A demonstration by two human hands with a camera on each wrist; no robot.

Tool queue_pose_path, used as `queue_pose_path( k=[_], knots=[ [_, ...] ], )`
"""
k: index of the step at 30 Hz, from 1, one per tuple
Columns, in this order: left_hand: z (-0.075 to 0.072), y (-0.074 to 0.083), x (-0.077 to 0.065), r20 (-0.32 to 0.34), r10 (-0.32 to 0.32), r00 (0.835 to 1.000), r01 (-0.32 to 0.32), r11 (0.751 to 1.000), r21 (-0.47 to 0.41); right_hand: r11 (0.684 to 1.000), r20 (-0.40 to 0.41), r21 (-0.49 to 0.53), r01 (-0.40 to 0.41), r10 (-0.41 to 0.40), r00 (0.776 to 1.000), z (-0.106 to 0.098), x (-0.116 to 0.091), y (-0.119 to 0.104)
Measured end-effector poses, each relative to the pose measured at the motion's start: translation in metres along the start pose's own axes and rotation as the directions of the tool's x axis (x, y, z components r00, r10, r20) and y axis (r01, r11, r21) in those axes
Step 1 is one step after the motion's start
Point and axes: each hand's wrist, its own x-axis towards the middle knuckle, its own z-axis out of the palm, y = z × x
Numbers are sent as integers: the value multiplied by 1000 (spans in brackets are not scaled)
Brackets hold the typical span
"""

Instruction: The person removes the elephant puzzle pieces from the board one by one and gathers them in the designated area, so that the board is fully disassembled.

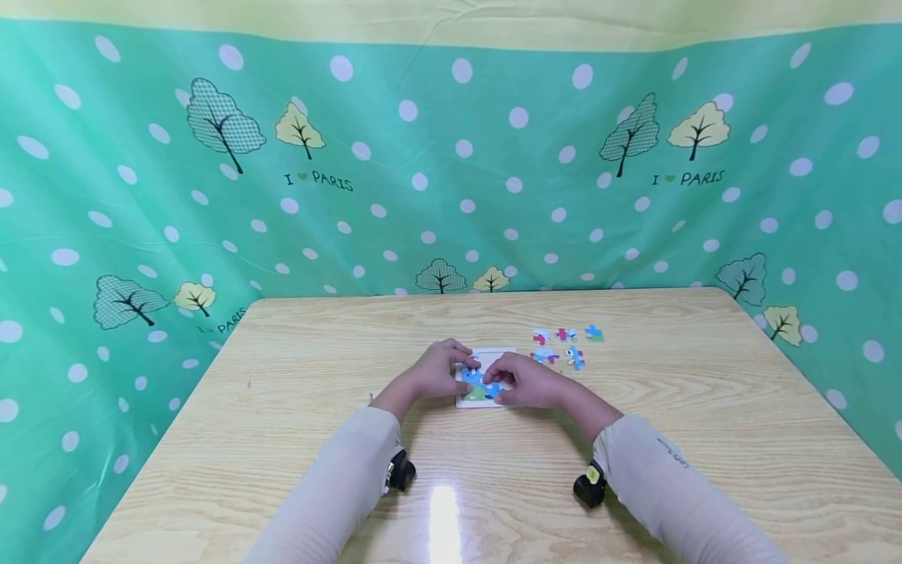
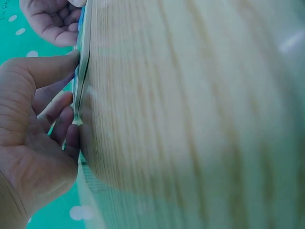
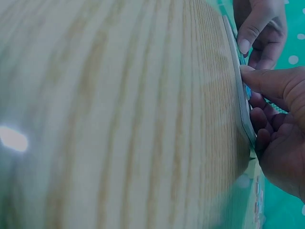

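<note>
Stretching forward over the wooden table (image 1: pixel 310 352), two pale sleeves (image 1: pixel 338 478) come in from the near side, each with a small black device (image 1: pixel 590 487) at the cuff. A bright reflection lies on the tabletop between them.

Ahead of the cuffs, both hands meet over a shallow white-rimmed puzzle tray (image 1: pixel 496 358), which lies flat in the middle of the table. The left hand (image 1: pixel 438 371) is at the tray's left side, thumb extended low and fingers reaching over the puzzle — a loose spread, resting rather than gripping. The right hand (image 1: pixel 532 381) comes in from the other side, thumb and forefinger set a narrow gap apart over the blue pieces (image 1: pixel 494 388); whether they pinch one, I cannot tell. Blue and green picture pieces show in the tray between the hands, while its far part is plain white.

Beyond the right hand, five loose pieces (image 1: pixel 575 358) lie to the right of the tray — two in a nearer row, three in a farther one. Behind the table hangs a teal curtain (image 1: pixel 437 149) with white spots, printed trees and "PARIS" lettering, topped by a pale yellow band.
</note>
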Motion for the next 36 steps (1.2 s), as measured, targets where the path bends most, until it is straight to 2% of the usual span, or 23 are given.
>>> queue_pose_path(
  k=[17,27,36],
  knots=[
    [0,2,-1,8,-17,1000,17,1000,4,999,-8,34,-22,22,1000,1,-1,-3],
    [0,2,-1,2,-18,1000,18,1000,1,999,-22,45,-1,2,1000,0,-2,-5],
    [0,1,-2,11,-31,999,32,999,-14,986,-99,163,44,-28,995,0,-10,0]
  ],
)
